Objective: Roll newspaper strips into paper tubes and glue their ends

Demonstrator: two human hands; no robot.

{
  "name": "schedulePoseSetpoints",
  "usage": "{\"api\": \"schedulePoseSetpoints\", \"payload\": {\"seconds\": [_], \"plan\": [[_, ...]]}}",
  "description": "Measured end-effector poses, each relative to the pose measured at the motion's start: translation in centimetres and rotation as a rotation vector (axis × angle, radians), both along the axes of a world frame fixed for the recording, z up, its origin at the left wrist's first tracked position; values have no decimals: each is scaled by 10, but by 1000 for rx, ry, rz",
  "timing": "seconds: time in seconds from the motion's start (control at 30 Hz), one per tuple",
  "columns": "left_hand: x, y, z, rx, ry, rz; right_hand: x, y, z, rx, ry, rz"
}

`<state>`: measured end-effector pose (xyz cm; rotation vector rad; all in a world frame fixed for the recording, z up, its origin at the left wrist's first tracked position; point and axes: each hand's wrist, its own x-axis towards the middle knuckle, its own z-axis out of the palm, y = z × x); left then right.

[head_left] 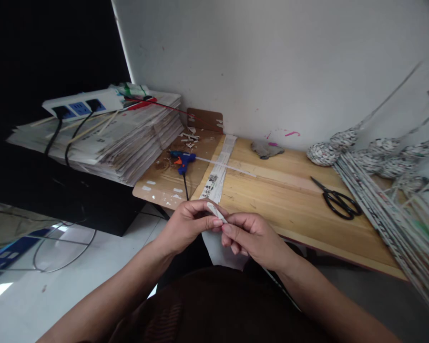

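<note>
In front of my lap, both hands meet at a narrow newspaper tube [216,212]. My left hand [189,224] pinches its flattened, pale upper end between thumb and fingers. Close beside it, my right hand [252,236] grips the tube lower down with thumb and forefinger. A thin length [281,289] slants out below my right hand toward my forearm and looks like the same tube. Under the hands hangs a pale sheet of paper [225,250], partly hidden by them. A newspaper strip [219,174] lies on the wooden table [271,205] just beyond.
A blue glue gun [184,162] with a glue stick rests on a brown board [157,188]. At left, a power strip [82,105] sits on stacked newspapers [139,143]. Black scissors [338,202], paper tubes [372,205] and woven balls [323,153] lie right; a grey rag [266,150] is behind.
</note>
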<state>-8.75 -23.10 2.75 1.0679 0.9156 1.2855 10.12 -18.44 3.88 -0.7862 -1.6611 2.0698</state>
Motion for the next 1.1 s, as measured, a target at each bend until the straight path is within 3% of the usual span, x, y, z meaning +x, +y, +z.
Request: {"api": "schedulePoseSetpoints", "payload": {"seconds": [0.2,0.4,0.53,0.9,1.1], "plan": [[2,0,-4,-34,0,50,-3,0,-1,67,-55,-40],[6,1,-8,-150,-145,228,-10,-5,-1,366,-167,-156],[8,0,-9,-183,-243,324,-15,-6,-6,466,-202,-163],[2,-5,-14,-234,-271,412,-37,-2,-11,1005,-320,-262],[-8,-8,-18,-282,-393,378,-49,1,-4,1016,-301,-316]]}}
